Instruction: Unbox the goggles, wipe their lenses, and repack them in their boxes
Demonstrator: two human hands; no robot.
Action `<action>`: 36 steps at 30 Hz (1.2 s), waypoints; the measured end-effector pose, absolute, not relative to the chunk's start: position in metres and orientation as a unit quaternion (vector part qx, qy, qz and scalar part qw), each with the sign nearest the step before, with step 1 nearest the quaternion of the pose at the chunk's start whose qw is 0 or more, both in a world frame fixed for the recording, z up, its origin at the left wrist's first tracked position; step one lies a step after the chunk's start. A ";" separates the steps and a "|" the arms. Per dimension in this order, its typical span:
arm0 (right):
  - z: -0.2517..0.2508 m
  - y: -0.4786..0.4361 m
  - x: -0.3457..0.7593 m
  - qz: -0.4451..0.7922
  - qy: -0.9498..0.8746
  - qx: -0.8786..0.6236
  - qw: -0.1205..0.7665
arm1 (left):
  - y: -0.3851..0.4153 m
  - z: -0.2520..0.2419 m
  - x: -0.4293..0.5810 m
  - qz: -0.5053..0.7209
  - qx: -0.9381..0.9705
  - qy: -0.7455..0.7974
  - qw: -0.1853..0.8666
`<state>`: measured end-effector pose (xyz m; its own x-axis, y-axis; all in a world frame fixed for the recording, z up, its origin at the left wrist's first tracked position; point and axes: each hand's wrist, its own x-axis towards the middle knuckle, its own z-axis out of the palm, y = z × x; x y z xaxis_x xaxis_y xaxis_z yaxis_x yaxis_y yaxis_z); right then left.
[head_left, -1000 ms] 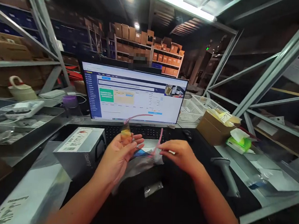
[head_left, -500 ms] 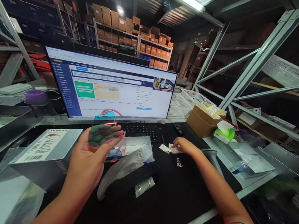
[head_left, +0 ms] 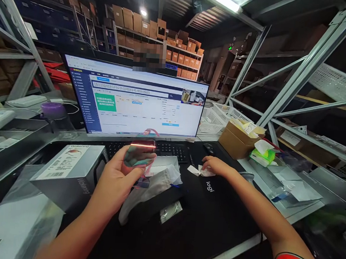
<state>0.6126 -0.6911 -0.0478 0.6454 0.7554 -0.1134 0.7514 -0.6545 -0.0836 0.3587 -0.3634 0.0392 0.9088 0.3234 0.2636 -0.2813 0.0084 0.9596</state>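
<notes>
My left hand (head_left: 119, 177) is closed around a pair of tinted sunglasses (head_left: 140, 155) with a pinkish frame, raised in front of the monitor. A bright reflected line crosses the upper lens. On the black desk mat, my right hand (head_left: 217, 166) has its bent fingertips on a crumpled white cloth or tissue (head_left: 206, 172); a small white card (head_left: 193, 170) lies beside it. Below the sunglasses are an open white box (head_left: 167, 164) and a pale grey fabric pouch (head_left: 151, 189). Nearer me rests a small clear packet (head_left: 170, 212).
A monitor (head_left: 139, 107) stands behind a black keyboard (head_left: 174, 151) and mouse (head_left: 208, 148). To the left is a grey printed box (head_left: 69, 169) beside plastic bags. A cardboard box (head_left: 236, 140), a tissue pack (head_left: 263, 153) and metal racking border the right side.
The sunglasses have turned in my left hand, and their lens looks redder. My right hand stays at the white cloth. The whole view has shifted slightly.
</notes>
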 end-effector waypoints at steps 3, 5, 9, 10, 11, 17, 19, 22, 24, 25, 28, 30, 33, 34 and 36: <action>-0.051 -0.690 0.618 0.067 -0.407 -0.911 0.004 | -0.365 0.044 0.354 0.196 0.723 0.023 0.662; -0.048 -0.693 0.622 0.058 -0.398 -0.915 0.007 | -0.366 0.048 0.352 0.202 0.740 0.022 0.642; -0.034 -0.704 0.628 0.029 -0.379 -0.924 0.035 | -0.367 0.053 0.351 0.211 0.742 0.020 0.636; -0.029 -0.708 0.629 0.022 -0.374 -0.926 0.044 | -0.367 0.054 0.351 0.212 0.742 0.023 0.635; -0.026 -0.710 0.628 0.016 -0.369 -0.928 0.053 | -0.367 0.055 0.350 0.212 0.742 0.024 0.636; -0.007 -0.720 0.617 -0.016 -0.333 -0.935 0.118 | -0.366 0.058 0.349 0.195 0.728 0.014 0.657; 0.001 -0.722 0.611 -0.040 -0.315 -0.936 0.152 | -0.366 0.059 0.348 0.188 0.725 0.008 0.663; 0.013 -0.727 0.601 -0.081 -0.284 -0.932 0.213 | -0.365 0.061 0.347 0.185 0.726 0.005 0.663; 0.018 -0.728 0.595 -0.105 -0.256 -0.925 0.260 | -0.365 0.062 0.347 0.186 0.727 0.008 0.660; 0.019 -0.728 0.591 -0.111 -0.242 -0.921 0.285 | -0.364 0.062 0.347 0.185 0.729 0.008 0.659; 0.020 -0.723 0.582 -0.099 -0.205 -0.900 0.371 | -0.363 0.061 0.347 0.182 0.731 0.000 0.657; 0.023 -0.718 0.576 -0.076 -0.185 -0.877 0.437 | -0.363 0.059 0.347 0.184 0.732 -0.005 0.656; 0.034 -0.711 0.565 -0.043 -0.167 -0.829 0.532 | -0.363 0.055 0.348 0.185 0.734 -0.017 0.653; 0.038 -0.707 0.560 -0.029 -0.167 -0.812 0.558 | -0.363 0.054 0.349 0.192 0.735 -0.028 0.650; 0.043 -0.696 0.547 0.002 -0.178 -0.779 0.602 | -0.363 0.049 0.351 0.223 0.738 -0.071 0.633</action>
